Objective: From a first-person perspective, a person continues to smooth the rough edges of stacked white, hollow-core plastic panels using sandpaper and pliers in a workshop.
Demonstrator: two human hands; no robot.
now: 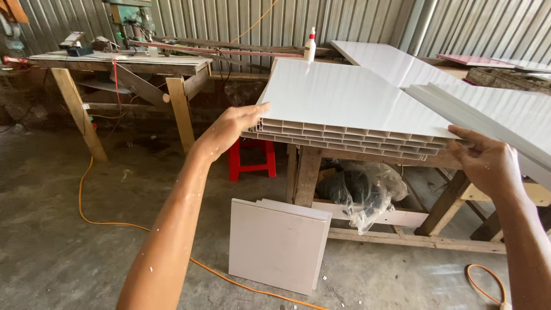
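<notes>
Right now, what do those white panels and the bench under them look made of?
The white panels look like glossy plastic, probably PVC: the cut ends show hollow cells. Both hands, left and right, touch the stack's edges. The bench seems rough, unfinished wood, with visible grain.

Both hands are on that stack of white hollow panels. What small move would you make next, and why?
Probably nudge the ends flush: the left hand presses the stack of white panels at its corner, the right hand at the other end, and the layers' cut ends look slightly stepped over the wooden bench.
</notes>
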